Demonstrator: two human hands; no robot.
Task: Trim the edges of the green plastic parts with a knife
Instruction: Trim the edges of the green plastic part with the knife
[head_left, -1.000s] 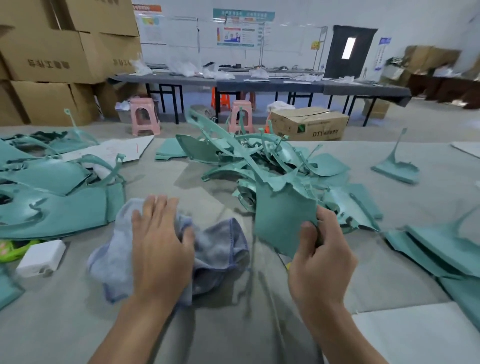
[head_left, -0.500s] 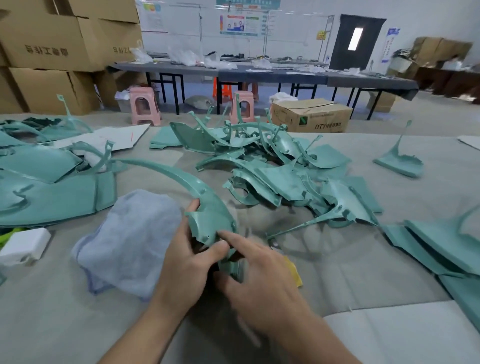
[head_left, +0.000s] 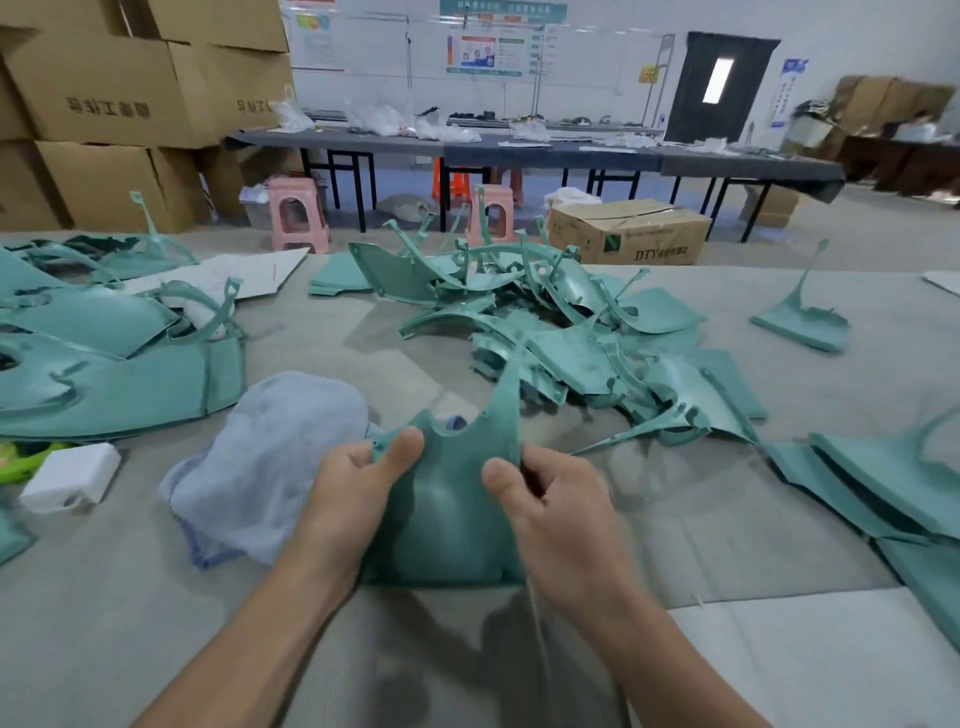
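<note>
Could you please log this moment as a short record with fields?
left hand: grips the held part's left edge
right hand: grips its right edge
held part: green, upright between both hands
cloth: blue-grey, left of the held part
pile: green parts behind the hands
knife: none visible

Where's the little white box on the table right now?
In the head view the white box sits on the table at the far left, left of the blue cloth.

Green plastic part (head_left: 447, 509) held upright above the table, pointed tip up.
</note>
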